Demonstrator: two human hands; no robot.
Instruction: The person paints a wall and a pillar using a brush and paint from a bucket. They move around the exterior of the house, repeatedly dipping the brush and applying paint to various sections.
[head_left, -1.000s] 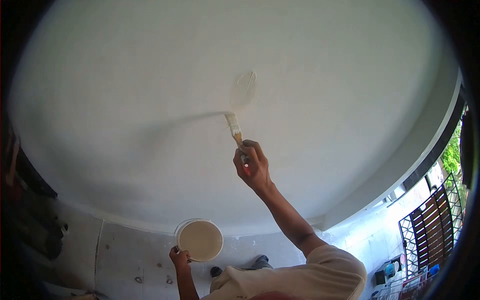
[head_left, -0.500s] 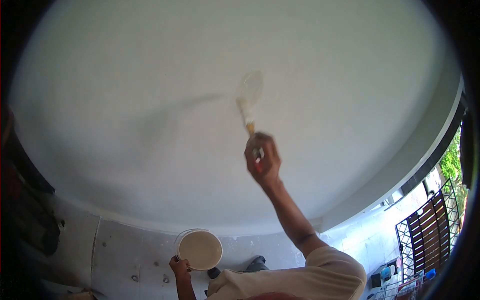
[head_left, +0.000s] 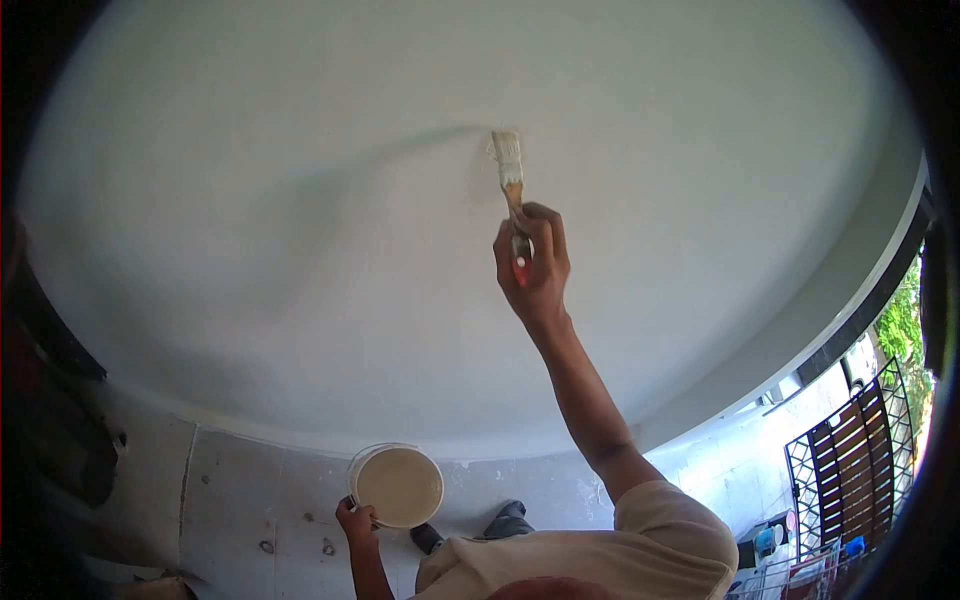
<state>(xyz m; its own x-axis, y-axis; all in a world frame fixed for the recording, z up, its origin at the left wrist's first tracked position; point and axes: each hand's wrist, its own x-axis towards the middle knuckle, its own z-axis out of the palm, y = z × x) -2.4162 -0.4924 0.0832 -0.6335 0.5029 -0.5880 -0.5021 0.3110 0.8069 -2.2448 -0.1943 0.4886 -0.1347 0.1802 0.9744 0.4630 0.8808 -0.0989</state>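
Note:
Raised in front of a pale wall [head_left: 350, 270], my right hand [head_left: 535, 255] grips the handle of a paintbrush [head_left: 508, 165]. The bristles point up and touch the wall, beside a small wet-looking patch. White paint coats the bristles and the metal band; the handle shows wood and a red end. Low down, my left hand [head_left: 357, 520] is closed on the rim of a round bucket [head_left: 399, 487] that holds cream-coloured paint.
Below the wall lies a grey floor [head_left: 240, 500] with stains. My shoes [head_left: 508, 520] are beside the bucket. A slatted gate [head_left: 855, 465] and a wire rack with containers stand at the right. Dark objects [head_left: 75, 440] are at the left edge.
My right hand has moved up along the wall with the brush, whose bristles are now higher, over the upper part of the wet patch. The bucket sits slightly higher in view.

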